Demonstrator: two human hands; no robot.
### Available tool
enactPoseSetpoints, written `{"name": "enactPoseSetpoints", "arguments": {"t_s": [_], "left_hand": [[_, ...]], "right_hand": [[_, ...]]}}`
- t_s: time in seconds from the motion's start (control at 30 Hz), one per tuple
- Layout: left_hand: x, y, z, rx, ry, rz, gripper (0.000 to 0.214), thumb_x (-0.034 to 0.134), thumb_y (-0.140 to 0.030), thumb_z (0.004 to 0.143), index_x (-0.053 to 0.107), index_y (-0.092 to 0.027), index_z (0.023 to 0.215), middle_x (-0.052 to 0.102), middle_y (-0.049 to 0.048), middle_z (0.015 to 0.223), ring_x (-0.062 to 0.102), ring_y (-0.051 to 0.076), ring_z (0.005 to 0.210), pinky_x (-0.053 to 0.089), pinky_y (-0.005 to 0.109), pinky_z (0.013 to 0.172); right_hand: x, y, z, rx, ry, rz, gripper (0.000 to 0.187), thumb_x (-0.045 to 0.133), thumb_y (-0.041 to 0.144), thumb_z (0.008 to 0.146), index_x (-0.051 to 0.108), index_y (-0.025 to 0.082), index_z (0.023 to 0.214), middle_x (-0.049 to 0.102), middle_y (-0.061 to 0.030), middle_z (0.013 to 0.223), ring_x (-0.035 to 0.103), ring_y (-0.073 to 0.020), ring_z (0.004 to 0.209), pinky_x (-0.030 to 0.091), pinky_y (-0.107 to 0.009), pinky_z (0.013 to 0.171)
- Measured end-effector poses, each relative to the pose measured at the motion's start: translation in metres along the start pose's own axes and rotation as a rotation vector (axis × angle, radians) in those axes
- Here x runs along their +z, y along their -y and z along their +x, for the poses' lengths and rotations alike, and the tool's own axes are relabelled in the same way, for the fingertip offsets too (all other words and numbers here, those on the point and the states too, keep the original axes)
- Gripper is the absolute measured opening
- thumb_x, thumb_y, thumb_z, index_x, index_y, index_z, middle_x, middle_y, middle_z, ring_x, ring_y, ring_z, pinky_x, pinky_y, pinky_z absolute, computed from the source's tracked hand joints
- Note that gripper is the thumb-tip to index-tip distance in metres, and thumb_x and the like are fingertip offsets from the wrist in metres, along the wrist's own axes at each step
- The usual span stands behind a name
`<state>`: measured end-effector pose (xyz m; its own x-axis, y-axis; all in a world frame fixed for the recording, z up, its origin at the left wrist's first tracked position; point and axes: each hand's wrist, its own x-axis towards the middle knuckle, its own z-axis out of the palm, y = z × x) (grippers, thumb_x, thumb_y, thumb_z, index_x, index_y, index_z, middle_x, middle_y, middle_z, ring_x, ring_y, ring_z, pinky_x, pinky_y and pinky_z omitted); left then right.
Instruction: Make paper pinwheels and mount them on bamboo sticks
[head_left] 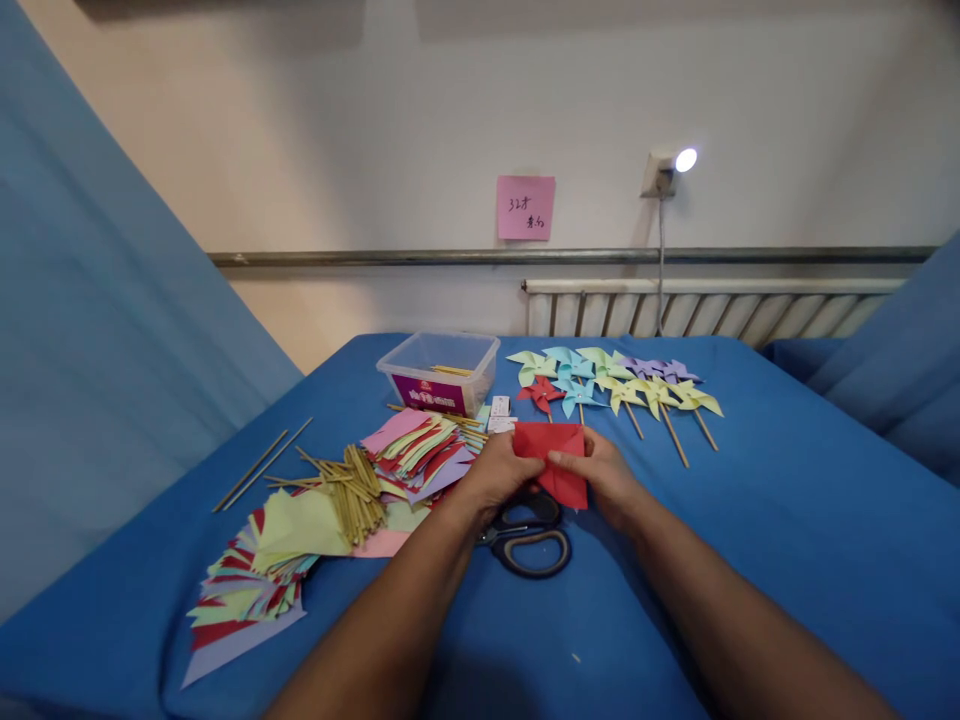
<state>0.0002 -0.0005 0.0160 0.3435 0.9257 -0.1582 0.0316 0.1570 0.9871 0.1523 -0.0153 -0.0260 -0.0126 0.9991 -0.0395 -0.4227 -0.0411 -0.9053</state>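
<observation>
Red paper (551,438) sits between left hand (501,468) and right hand (606,477), each grip pinching it, equally near (long axis unclear).

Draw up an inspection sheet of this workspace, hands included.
Surface: blue cloth, with soft folds.
Job's things: red paper in hand; scissors close by, blades hidden; fanned paper sheets and bundled sticks to the left; clear box holding more sticks; pinwheels grouped at the far right.
Clutter: two loose sticks at left; tiny white scrap near the front.
Hands: left hand and right hand both hold the red paper.
Cables: one cable hanging from the wall socket.
Surroundings: pink note, radiator, blue curtain.
</observation>
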Motion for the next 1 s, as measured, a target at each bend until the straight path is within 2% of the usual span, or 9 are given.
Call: {"name": "enactPoseSetpoints", "arguments": {"t_s": [0.13, 0.23, 0.37, 0.5, 0.6, 0.8, 1.0], "left_hand": [[-0.005, 0.001, 0.001, 0.008, 0.096, 0.079, 0.016, 0.066, -0.010, 0.061, 0.068, -0.012, 0.077, 0.064, 0.0012, 0.060, 0.054, 0.011, 0.048, 0.042, 0.020, 0.047], [-0.005, 0.003, 0.003, 0.019, 0.044, 0.066, 0.019, 0.069, -0.009, 0.060, 0.067, -0.012, 0.079, 0.066, 0.0013, 0.062, 0.055, 0.011, 0.049, 0.042, 0.020, 0.047], [0.003, 0.006, 0.004, -0.029, -0.099, -0.140, 0.023, 0.078, -0.020, 0.064, 0.067, -0.013, 0.084, 0.068, 0.0032, 0.068, 0.059, 0.012, 0.054, 0.045, 0.021, 0.051], [0.010, 0.010, 0.003, -0.137, -0.098, -0.386, 0.026, 0.081, -0.027, 0.066, 0.067, -0.014, 0.083, 0.070, 0.0049, 0.078, 0.065, 0.013, 0.067, 0.051, 0.023, 0.061], [0.013, 0.013, 0.002, -0.144, -0.103, -0.432, 0.025, 0.083, -0.025, 0.063, 0.065, -0.015, 0.077, 0.067, 0.0018, 0.073, 0.063, 0.011, 0.065, 0.051, 0.022, 0.063], [0.016, 0.017, 0.003, -0.109, -0.123, -0.498, 0.024, 0.084, -0.020, 0.060, 0.062, -0.014, 0.069, 0.066, 0.0015, 0.067, 0.061, 0.012, 0.061, 0.051, 0.024, 0.063], [0.014, 0.016, 0.005, -0.212, -0.083, -0.658, 0.020, 0.078, -0.025, 0.070, 0.067, -0.014, 0.082, 0.069, 0.0036, 0.073, 0.064, 0.013, 0.063, 0.051, 0.024, 0.061]], "right_hand": [[0.000, -0.004, -0.003, 0.012, 0.040, -0.047, 0.053, 0.092, 0.032, 0.055, 0.067, 0.017, 0.099, 0.077, -0.0067, 0.091, 0.072, -0.0232, 0.078, 0.056, -0.037, 0.075], [0.002, -0.009, -0.002, -0.018, -0.017, -0.043, 0.049, 0.091, 0.032, 0.055, 0.068, 0.017, 0.096, 0.077, -0.0050, 0.085, 0.071, -0.0218, 0.072, 0.056, -0.035, 0.070], [0.006, -0.014, 0.002, -0.093, -0.151, 0.122, 0.040, 0.087, 0.034, 0.062, 0.070, 0.017, 0.093, 0.078, -0.0058, 0.087, 0.072, -0.0225, 0.072, 0.058, -0.037, 0.072], [0.008, -0.015, 0.005, -0.179, -0.247, 0.206, 0.035, 0.085, 0.034, 0.065, 0.072, 0.017, 0.094, 0.078, -0.0070, 0.094, 0.073, -0.0243, 0.079, 0.058, -0.040, 0.079], [0.010, -0.016, 0.004, -0.196, -0.301, 0.185, 0.037, 0.084, 0.032, 0.065, 0.071, 0.018, 0.097, 0.078, -0.0063, 0.094, 0.073, -0.0239, 0.079, 0.058, -0.041, 0.080], [0.016, -0.017, -0.002, -0.124, -0.217, 0.259, 0.037, 0.084, 0.029, 0.066, 0.073, 0.016, 0.098, 0.078, -0.0073, 0.096, 0.073, -0.0250, 0.084, 0.057, -0.041, 0.085], [0.014, -0.015, -0.001, -0.084, -0.199, 0.324, 0.031, 0.082, 0.027, 0.068, 0.075, 0.017, 0.096, 0.078, -0.0075, 0.103, 0.073, -0.0258, 0.094, 0.055, -0.040, 0.093]]}}
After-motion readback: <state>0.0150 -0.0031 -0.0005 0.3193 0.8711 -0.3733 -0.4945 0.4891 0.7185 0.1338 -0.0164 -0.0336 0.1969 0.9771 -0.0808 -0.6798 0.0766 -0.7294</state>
